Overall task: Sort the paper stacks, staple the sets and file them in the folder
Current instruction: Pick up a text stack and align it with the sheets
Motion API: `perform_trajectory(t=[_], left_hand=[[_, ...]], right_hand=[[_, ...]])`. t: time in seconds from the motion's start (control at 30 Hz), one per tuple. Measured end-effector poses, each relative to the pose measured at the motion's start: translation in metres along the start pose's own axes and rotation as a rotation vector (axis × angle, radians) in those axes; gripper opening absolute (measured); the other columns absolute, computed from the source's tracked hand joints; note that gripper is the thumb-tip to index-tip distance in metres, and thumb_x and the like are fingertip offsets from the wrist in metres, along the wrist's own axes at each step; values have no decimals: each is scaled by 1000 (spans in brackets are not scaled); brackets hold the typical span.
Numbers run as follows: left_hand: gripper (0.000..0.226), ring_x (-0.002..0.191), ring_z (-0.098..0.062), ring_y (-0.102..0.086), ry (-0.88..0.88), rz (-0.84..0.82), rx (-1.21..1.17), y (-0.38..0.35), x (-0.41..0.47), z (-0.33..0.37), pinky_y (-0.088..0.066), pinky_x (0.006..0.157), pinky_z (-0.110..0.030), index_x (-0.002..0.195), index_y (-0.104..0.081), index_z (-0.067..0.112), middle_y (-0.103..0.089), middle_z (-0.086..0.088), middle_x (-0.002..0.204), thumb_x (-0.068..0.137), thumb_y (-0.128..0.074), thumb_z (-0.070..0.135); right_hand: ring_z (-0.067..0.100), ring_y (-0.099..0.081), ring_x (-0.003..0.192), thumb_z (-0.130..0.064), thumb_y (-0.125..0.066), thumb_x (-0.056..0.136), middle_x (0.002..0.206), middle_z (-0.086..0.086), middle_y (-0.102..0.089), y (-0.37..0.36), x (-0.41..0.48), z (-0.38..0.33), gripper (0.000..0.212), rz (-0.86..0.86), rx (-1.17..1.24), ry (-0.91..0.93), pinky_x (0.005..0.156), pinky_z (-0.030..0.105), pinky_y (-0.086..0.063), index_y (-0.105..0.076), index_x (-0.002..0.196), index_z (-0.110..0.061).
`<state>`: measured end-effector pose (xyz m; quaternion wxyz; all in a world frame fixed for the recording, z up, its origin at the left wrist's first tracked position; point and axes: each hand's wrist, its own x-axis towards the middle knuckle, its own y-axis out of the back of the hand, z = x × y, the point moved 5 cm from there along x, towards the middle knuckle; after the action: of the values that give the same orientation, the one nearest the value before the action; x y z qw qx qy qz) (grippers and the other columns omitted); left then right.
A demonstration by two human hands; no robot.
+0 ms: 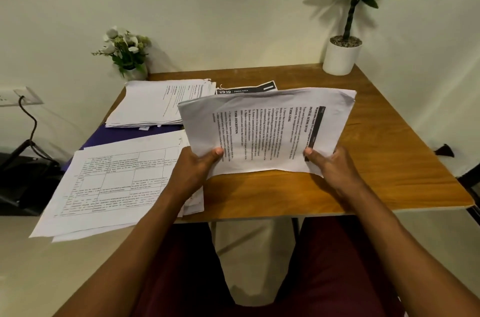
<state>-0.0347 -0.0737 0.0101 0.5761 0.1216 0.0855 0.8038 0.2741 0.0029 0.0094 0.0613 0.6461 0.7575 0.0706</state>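
Papers (265, 132), a thin printed set turned sideways, were held over the middle of the table (376, 161). The left hand (197, 166) pinched the set's near edge at its left end, and the right hand (330, 163) pinched the same edge at its right end. Each thumb lay on top of the sheets, with the fingers hidden underneath. Both forearms reached forward from the near edge of the view, roughly level with each other.

This looked like the sorting step: one set picked out and being squared up or read before stapling. The next move would likely call for aligning the sheets' edges and then finding a stapler; none was visible.

A wide stack (111, 187) printed with tables lay at the near left, overhanging the table edge. A second stack (161, 103) sat at the far left. Between and beneath them showed a purple folder (135, 133). A black-banded sheet (246, 89) lay just beyond the held papers. Whether the held set's far edge touched the table could not be told.
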Motion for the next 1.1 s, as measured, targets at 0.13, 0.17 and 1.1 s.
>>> perform_trajectory(t=[0.13, 0.17, 1.1], left_hand=[[30, 100, -6, -71, 49, 102, -149, -1, 3, -2, -58, 88, -33, 120, -63, 32, -72, 15, 110, 92, -73, 28], [34, 105, -11, -70, 78, 133, -224, -4, 1, -4, -58, 90, -37, 123, -62, 32, -72, 11, 114, 91, -74, 28], [26, 98, -16, -75, 62, -165, -109, -1, 16, 62, -62, 80, -36, 118, -71, 27, -77, 9, 109, 92, -71, 32]], right_hand=[[8, -72, 102, -25, -75, 90, 107, -10, -75, 3, 2, -2, 21, 136, 151, -11, 91, 36, -59, -66, 108, -30], [12, -71, 106, -25, -76, 88, 110, -5, -75, 1, 2, -1, 29, 174, 249, -21, 91, 37, -59, -65, 115, -26], [18, -74, 101, -15, -76, 89, 102, -7, -78, -40, 17, -46, 12, -25, 261, 76, 95, 45, -58, -74, 97, -24]])
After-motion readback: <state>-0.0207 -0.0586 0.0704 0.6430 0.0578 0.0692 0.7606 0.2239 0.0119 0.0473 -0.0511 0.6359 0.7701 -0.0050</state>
